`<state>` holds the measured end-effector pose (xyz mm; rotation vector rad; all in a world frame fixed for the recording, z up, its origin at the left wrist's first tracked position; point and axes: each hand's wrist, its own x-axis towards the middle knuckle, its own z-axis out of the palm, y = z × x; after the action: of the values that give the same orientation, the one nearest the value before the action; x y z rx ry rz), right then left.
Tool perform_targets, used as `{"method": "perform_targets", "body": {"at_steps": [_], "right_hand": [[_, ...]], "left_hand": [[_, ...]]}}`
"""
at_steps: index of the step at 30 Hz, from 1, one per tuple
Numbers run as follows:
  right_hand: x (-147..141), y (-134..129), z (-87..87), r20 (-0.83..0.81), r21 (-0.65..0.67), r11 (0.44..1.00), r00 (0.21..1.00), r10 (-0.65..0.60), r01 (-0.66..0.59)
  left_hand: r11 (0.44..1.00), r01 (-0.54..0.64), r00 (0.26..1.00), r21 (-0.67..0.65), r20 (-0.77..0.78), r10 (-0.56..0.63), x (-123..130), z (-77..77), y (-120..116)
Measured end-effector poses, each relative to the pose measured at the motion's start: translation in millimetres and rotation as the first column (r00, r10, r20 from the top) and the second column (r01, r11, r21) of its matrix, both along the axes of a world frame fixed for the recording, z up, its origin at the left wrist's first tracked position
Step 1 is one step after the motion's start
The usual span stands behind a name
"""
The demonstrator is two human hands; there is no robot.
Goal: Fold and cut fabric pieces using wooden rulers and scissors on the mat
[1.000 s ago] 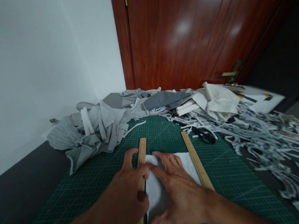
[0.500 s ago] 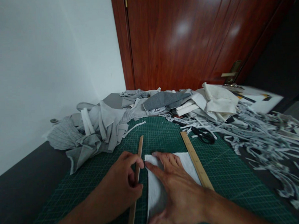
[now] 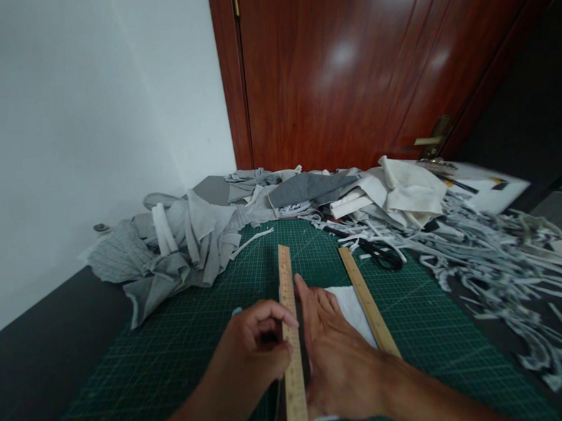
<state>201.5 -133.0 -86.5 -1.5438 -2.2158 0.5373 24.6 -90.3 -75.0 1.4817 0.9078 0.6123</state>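
A wooden ruler (image 3: 287, 285) runs lengthwise in front of me, its marked face showing. Thumb and fingers of my left hand (image 3: 253, 350) pinch it near its middle. Just to its right, my right hand (image 3: 343, 358) lies with fingers stretched out on a white piece of fabric (image 3: 354, 307), covering most of it. Along the fabric's right edge lies a second wooden ruler (image 3: 368, 300), whose near end is hidden by my right forearm. Fabric and rulers are on a green gridded cutting mat (image 3: 212, 340).
Grey fabric pieces (image 3: 170, 248) are heaped at the left by the wall. At the back lie dark grey (image 3: 308, 187) and cream cloth (image 3: 412, 194). Black-handled scissors (image 3: 382, 255) rest near a tangle of fabric strips (image 3: 495, 262) on the right. A wooden door (image 3: 340, 75) stands behind.
My left hand has shifted the ruler rightward over the fabric's left part and turned it from its edge to its face. My right hand's index finger and thumb have drawn in to the right.
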Motion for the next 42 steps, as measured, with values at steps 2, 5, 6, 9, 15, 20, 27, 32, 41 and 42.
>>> {"method": "perform_targets", "body": {"at_steps": [2, 5, 6, 9, 15, 20, 27, 32, 41, 42], "right_hand": [[0, -1, -4.0, -0.019, 0.015, 1.0, 1.0, -0.013, 0.014], [2, -1, -0.5, -0.053, 0.006, 1.0, 0.999, -0.006, 0.006], [4, 0, 3.0, -0.046, -0.02, 1.0, 0.999, 0.006, -0.007], [14, 4, 15.7, 0.007, -0.189, 0.978, 0.996, 0.092, -0.089], [34, 10, 26.1, -0.063, -0.347, 0.903, 0.967, 0.246, -0.252], [36, 9, 28.8, -0.045, -0.373, 0.898, 0.972, 0.231, -0.231], [36, 5, 30.7, -0.071, -0.245, 0.94, 0.971, 0.227, -0.237], [29, 3, 29.7, -0.027, -0.254, 0.95, 0.983, 0.18, -0.181], [29, 5, 27.2, -0.074, -0.212, 0.956, 0.979, 0.19, -0.202], [29, 5, 26.6, -0.083, -0.201, 0.958, 0.978, 0.193, -0.206]], "left_hand": [[1.0, 0.007, 0.999, -0.029, -0.032, -0.008, 3, -6.0, 0], [0.998, 0.039, 0.992, 0.057, -0.118, -0.032, 1, -8.5, 1], [0.993, 0.047, 0.987, 0.108, -0.156, -0.03, 0, -7.9, 2], [0.968, 0.06, 0.974, 0.244, -0.227, -0.003, -3, -5.9, 1], [0.834, 0.141, 0.951, 0.534, -0.307, 0.036, -4, -11.6, -2], [0.722, 0.271, 0.92, 0.637, -0.391, 0.0, -9, -8.5, -5], [0.597, 0.433, 0.87, 0.676, -0.486, -0.081, -29, 3.9, -2], [0.549, 0.485, 0.845, 0.681, -0.527, -0.091, -39, 6.9, 2], [0.49, 0.418, 0.868, 0.765, -0.496, 0.034, -44, -9.8, -7], [0.486, 0.437, 0.86, 0.757, -0.51, 0.022, -44, -9.4, -6]]}}
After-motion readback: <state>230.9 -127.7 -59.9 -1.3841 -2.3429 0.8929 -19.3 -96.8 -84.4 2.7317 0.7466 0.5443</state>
